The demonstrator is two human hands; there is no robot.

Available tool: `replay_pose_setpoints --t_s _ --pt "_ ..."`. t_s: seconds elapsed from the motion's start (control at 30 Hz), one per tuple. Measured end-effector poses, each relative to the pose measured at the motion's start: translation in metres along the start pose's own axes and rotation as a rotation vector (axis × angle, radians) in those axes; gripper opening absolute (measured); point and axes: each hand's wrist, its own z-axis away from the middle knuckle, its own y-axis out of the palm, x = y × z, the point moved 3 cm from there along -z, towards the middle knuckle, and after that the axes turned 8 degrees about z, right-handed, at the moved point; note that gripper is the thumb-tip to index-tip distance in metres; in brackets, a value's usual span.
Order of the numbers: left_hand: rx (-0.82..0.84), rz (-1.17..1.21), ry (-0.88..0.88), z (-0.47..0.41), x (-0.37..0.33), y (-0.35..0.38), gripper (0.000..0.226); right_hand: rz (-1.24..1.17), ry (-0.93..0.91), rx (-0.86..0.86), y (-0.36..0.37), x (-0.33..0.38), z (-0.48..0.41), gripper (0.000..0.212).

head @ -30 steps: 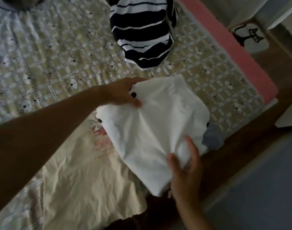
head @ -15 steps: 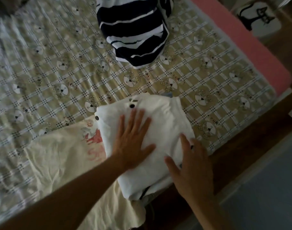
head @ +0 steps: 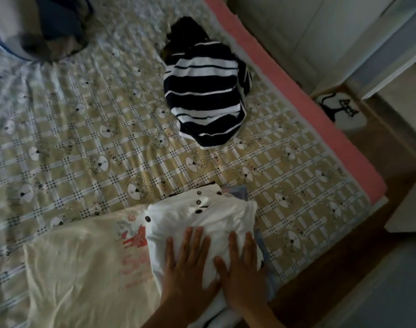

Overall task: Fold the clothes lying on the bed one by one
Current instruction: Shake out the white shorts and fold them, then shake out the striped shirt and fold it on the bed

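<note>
While both hands lay palm-down on it, the folded white garment (head: 216,218) sat at the 6 o'clock part of the view, close to the near edge of the bed sheet (head: 84,150). The left hand (head: 188,266) rested on the garment's 7 o'clock portion, with its fingers straight, slightly spread and pointing toward 12 o'clock. The right hand (head: 243,273) rested on the 5 o'clock portion, just beside the left hand, with its fingers also straight and pointing toward 12 o'clock. Neither hand gripped anything; both pressed flat on the cloth. The greater part of the white garment extended from the fingertips toward 12 o'clock, where several dark buttons (head: 198,211) were visible.

A blue-grey fabric (head: 240,192) lay under the white garment and showed at its 1 o'clock corner and along its 3 o'clock side. A cream garment (head: 84,268) with a red print lay spread flat at 9 o'clock of the left hand, and the white garment overlapped its edge. A navy-and-white striped garment (head: 207,100) lay bunched on the sheet at 12 o'clock of the hands, well apart from them. A dark bundle (head: 48,27) lay at 11 o'clock, at the far corner of the view; what it was could not be told. The pink bed edge (head: 297,102) ran from 12 o'clock down toward 3 o'clock.
</note>
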Motion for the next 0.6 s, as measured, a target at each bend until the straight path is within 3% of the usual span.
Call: replay_pose_setpoints --t_s 0.2,0.27,0.37,0.43,0.5,0.57,0.6 --pt "-0.008 -0.04 -0.06 -0.011 -0.003 0.007 0.082 0.103 0.051 0.039 0.004 0.008 -0.004 0.083" --pt "-0.025 -0.015 -0.109 -0.017 -0.006 0.009 0.075 0.104 0.094 0.109 0.008 0.006 -0.01 0.084" --pt "-0.053 0.046 -0.165 -0.029 -0.019 0.011 0.09 0.227 0.046 0.307 0.003 -0.005 -0.008 0.088" --pt "0.104 0.041 -0.223 -0.044 -0.034 0.009 0.083 0.299 -0.093 0.308 -0.043 0.003 -0.019 0.09" --pt "0.223 0.092 -0.314 -0.071 -0.049 -0.026 0.09 0.311 -0.21 0.484 -0.088 0.004 -0.048 0.073" --pt "0.246 -0.079 -0.348 -0.103 -0.061 -0.052 0.115 0.324 -0.289 0.414 -0.138 0.009 -0.098 0.045" --pt "0.305 -0.069 -0.383 -0.113 -0.069 -0.069 0.112 0.306 -0.313 0.328 -0.161 0.013 -0.127 0.037"
